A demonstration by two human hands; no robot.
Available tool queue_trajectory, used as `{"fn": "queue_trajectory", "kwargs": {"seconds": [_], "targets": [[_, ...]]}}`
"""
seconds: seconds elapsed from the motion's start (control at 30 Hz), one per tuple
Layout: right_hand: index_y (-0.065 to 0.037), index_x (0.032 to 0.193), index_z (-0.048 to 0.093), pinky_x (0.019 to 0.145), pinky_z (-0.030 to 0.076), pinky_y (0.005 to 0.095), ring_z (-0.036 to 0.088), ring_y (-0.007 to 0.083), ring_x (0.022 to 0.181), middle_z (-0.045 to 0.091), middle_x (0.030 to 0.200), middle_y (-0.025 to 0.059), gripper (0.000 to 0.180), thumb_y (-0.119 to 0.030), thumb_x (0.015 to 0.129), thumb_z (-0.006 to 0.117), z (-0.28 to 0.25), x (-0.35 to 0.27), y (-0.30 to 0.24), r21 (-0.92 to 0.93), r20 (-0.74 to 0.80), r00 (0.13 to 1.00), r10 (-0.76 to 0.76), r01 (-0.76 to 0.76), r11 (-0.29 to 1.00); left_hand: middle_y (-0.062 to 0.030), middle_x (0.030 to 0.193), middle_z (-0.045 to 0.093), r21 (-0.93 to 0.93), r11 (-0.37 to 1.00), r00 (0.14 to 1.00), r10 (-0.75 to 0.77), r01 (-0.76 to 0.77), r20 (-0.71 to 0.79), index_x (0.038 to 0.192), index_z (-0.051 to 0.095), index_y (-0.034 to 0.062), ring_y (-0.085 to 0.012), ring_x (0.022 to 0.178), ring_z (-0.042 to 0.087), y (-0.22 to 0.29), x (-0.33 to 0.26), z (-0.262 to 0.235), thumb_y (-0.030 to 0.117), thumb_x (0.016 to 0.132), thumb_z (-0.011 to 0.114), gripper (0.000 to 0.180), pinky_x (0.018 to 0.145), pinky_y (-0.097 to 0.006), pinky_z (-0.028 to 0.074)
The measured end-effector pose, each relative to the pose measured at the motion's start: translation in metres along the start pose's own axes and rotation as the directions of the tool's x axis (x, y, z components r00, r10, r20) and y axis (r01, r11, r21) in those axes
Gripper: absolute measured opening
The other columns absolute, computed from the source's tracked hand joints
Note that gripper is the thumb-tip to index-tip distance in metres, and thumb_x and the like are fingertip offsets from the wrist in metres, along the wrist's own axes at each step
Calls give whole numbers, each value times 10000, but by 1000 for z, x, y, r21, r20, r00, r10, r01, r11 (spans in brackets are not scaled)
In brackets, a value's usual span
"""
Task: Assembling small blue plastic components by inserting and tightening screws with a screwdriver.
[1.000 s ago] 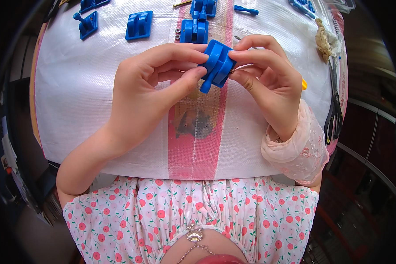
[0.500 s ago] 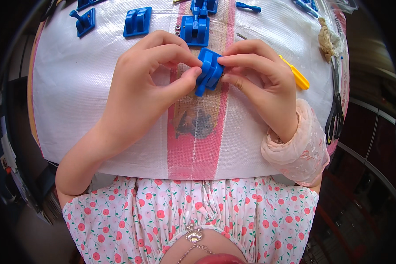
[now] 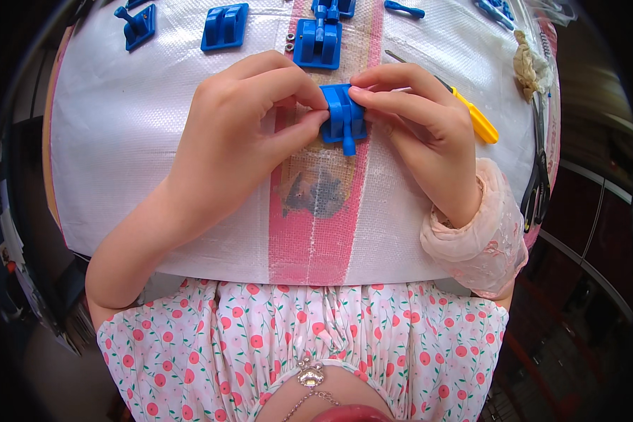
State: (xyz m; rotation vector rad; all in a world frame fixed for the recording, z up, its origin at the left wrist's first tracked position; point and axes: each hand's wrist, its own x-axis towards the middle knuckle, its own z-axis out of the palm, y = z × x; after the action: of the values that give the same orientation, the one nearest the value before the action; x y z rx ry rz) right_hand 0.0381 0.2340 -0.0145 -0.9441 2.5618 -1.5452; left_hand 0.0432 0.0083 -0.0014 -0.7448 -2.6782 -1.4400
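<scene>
A small blue plastic bracket with two rounded ridges on a square base is held between my hands, over the woven pink-and-tan stripe. A blue lever sits between the ridges, its knobbed end pointing toward me. My left hand pinches the bracket's left side with thumb and forefinger. From the right, my right hand grips it, forefinger on the upper corner; the right thumb is partly hidden behind the fingers. Just beyond stands a similar blue bracket with a lever fitted.
Farther left are a blue bracket without a lever and another piece with a lever. Two small nuts lie near the middle. On the right are a yellow-handled screwdriver, a loose blue lever, crumpled brown paper and black scissors.
The bracket has turned in my fingers and shifted slightly right. Its lever's end has swung from the lower left to point toward me. My right fingers have moved onto its top corner.
</scene>
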Motion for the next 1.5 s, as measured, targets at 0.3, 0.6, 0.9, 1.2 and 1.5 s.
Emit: {"fn": "queue_trajectory", "kwargs": {"seconds": [0.3, 0.6, 0.9, 1.2, 1.5], "targets": [[10, 1088, 703, 891, 523, 277, 641, 218, 1034, 626, 1125, 121, 362, 181, 780, 621, 1, 0, 1, 12, 3, 1000, 13, -13, 1000, -84, 843, 624, 34, 994, 995, 102, -101, -23, 868, 660, 3, -179, 708, 629, -8, 5, -1, 13, 790, 720, 99, 647, -269, 507], [-20, 1003, 700, 761, 527, 293, 652, 232, 875, 627, 994, 104, 227, 61, 791, 698, 5, 2, 1, -39, -82, 995, -60, 57, 998, -17, 910, 592, 16, 999, 998, -38, 37, 45, 866, 691, 13, -92, 752, 523, 1, 3, -7, 25, 794, 704, 75, 623, -219, 379], [-41, 1034, 705, 738, 503, 327, 605, 247, 839, 606, 936, 105, 273, 11, 768, 734, 2, -1, -1, -120, -56, 997, -45, 38, 992, 0, 884, 575, 9, 998, 998, -69, 69, 8, 926, 724, 13, -54, 748, 520, 2, 1, -3, 28, 831, 721, 97, 612, -198, 368], [-28, 1220, 654, 778, 488, 313, 595, 247, 900, 614, 1028, 113, 488, -2, 744, 760, 4, 1, -2, -206, 20, 984, -178, 179, 962, 20, 811, 556, 14, 995, 995, -99, 99, -7, 881, 701, 29, -11, 671, 488, -1, 6, -8, 25, 838, 722, 48, 543, -178, 326], [-10, 1231, 633, 793, 503, 293, 617, 235, 927, 624, 1051, 126, 446, 69, 795, 686, 3, 2, -2, -196, 31, 987, -158, 161, 967, 64, 631, 486, 36, 996, 996, -81, 82, -35, 827, 663, 53, 5, 566, 391, -9, 11, -8, 170, 846, 773, 162, 503, -188, 265]]}}
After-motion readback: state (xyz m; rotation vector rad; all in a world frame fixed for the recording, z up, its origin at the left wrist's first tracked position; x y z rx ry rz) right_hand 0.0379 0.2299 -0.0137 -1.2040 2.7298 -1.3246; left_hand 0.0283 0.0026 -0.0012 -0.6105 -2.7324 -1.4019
